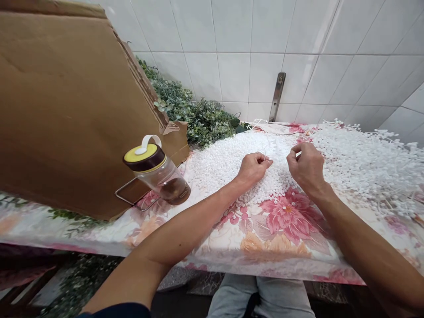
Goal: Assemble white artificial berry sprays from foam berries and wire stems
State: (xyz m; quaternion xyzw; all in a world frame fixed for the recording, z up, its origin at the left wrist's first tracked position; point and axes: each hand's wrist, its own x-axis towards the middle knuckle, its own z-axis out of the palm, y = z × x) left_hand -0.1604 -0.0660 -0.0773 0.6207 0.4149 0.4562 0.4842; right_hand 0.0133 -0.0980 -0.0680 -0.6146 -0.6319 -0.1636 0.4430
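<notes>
My left hand [254, 168] is closed in a pinch over the pile of small white beads [215, 163]. From its fingertips rises a thin white plastic sprig [270, 146], hard to make out against the white pile. Just to the right, my right hand [306, 163] is held above the beads' edge with thumb and forefinger pressed together. Whatever it may hold is too small to see. A gap separates the two hands. Beyond my right hand lies a heap of branching white plastic sprigs [367, 163].
A floral cloth [232, 247] covers the table. On the left stand a large cardboard box [73, 110] and a bottle with a yellow lid [162, 176], near a bent metal wire frame [127, 202]. Artificial green foliage [208, 117] lies against the tiled wall [232, 75].
</notes>
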